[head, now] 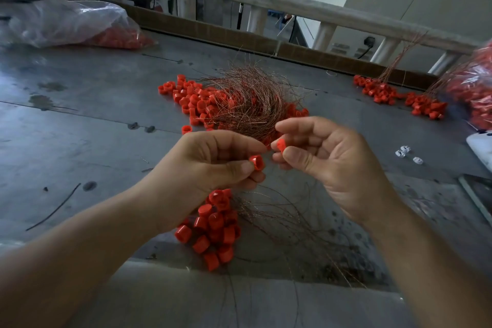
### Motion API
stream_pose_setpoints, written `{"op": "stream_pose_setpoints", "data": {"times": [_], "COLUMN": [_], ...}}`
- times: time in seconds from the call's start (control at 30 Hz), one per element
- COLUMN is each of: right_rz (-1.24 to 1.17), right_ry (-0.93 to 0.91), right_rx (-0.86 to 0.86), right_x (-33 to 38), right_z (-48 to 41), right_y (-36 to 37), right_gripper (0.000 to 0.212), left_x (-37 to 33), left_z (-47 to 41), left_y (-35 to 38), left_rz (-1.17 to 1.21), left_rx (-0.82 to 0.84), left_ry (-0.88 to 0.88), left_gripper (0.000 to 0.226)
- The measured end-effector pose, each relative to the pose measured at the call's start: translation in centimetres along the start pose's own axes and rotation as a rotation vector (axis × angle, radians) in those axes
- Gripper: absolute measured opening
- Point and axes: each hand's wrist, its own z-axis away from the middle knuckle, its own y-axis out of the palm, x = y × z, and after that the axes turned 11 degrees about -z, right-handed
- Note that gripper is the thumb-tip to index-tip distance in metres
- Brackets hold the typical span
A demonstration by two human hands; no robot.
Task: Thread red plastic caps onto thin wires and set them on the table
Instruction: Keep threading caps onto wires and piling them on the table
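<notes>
- Now the left hand (213, 165) pinches a red cap (256, 162) between thumb and forefinger, above a bunch of caps (215, 231) that look already strung, low on the near table (80, 120)
- The right hand (327, 162) pinches a second cap (281, 145) just right of it; any wire between them is too fine to see
- Steady both wrists, face the openings together and feed slowly, clear of the wire tangle (245, 104) and loose caps (191, 98) farther off

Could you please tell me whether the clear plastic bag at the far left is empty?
Not empty: a heap of red caps shows through the clear plastic bag at its right end.
</notes>
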Motion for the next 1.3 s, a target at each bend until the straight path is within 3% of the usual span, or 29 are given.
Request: {"op": "stream_pose_setpoints", "data": {"times": [0.13, 0.4, 1.3], "right_rz": [0.143, 0.073, 0.330], "right_ry": [-0.093, -0.072, -0.188], "right_rx": [0.057, 0.055, -0.044], "right_x": [-0.3, -0.7, -0.9], "right_z": [0.3, 0.4, 0.9], "right_y": [1.1, 1.3, 2.2], "right_gripper": [0.019, 0.019, 0.016], "left_x": [-0.1, -0.1, 0.5], "left_z": [0.0, -0.1, 0.0], "left_y": [0.1, 0.1, 0.2], "left_rz": [-0.037, -0.039, -0.097], "left_rx": [-0.063, -0.064, -0.055], "left_ry": [0.020, 0.019, 0.043], "left_gripper": [0.016, 0.018, 0.014]}}
